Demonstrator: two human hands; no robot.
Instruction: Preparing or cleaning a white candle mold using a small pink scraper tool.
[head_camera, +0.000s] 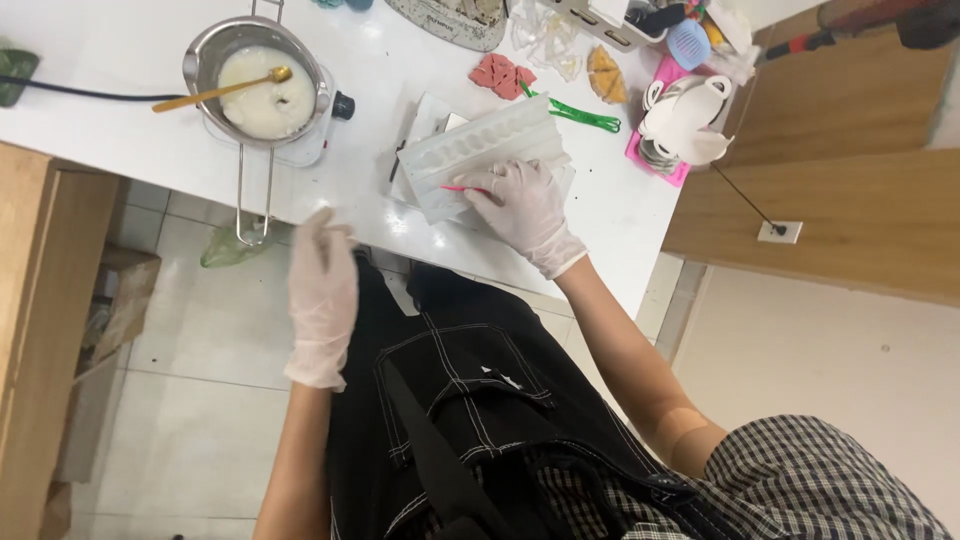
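The gloved right hand (522, 205) pinches a thin pink stick (462, 188) on the white mould tray (480, 150), near the table's front edge (330, 215). The gloved left hand (322, 290) hangs flat, fingers together, empty, just off that edge over open floor.

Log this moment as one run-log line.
left hand: gloved, empty, off table edge | right hand: gloved, holds pink stick on white mould | pot: white liquid, spoon in it

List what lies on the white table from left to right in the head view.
Metal pot of white liquid with a gold spoon → white mould tray under the right hand → reddish pieces → green tie → white cups on a pink tray.
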